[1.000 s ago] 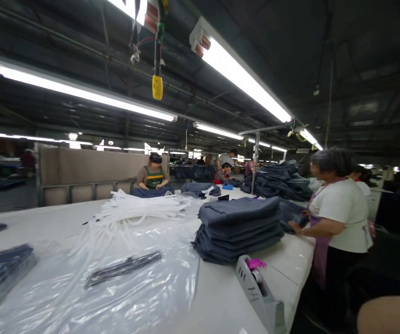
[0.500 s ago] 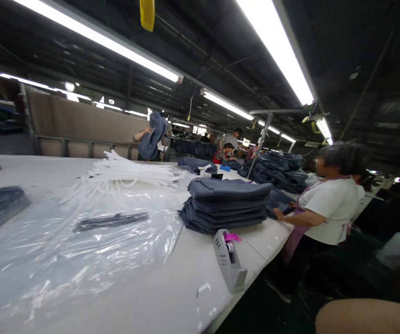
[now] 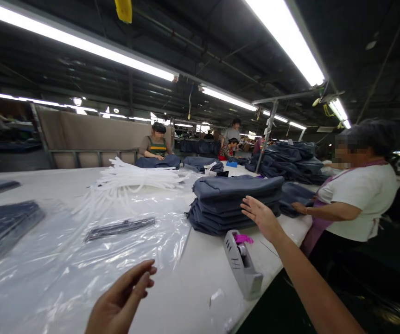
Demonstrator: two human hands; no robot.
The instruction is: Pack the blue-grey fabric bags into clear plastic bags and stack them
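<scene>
My right hand [image 3: 261, 218] reaches forward, fingers stretched out and holding nothing, just before a stack of folded dark blue-grey fabric bags [image 3: 234, 204]. Whether it touches the stack I cannot tell. Below it stands a grey tape dispenser [image 3: 236, 264] with a bright pink piece at its top. Over the near part of the table, my left hand [image 3: 123, 297] is loosely curved, with thumb and fingers apart and nothing visible in it. Clear plastic sheets [image 3: 116, 264] lie to its left, with a thin dark bundle [image 3: 119, 228] on them.
A heap of white strips [image 3: 140, 176] lies farther back on the white table [image 3: 186, 297]. Wrapped dark items [image 3: 5, 227] are at the left. A co-worker in a white top [image 3: 363, 195] stands at the right edge, handling dark fabric. Another person [image 3: 156, 146] works across the table.
Both my hands have come into view, the right one extending toward the bag stack. The person across has lowered a dark bag to the table. My view has shifted slightly.
</scene>
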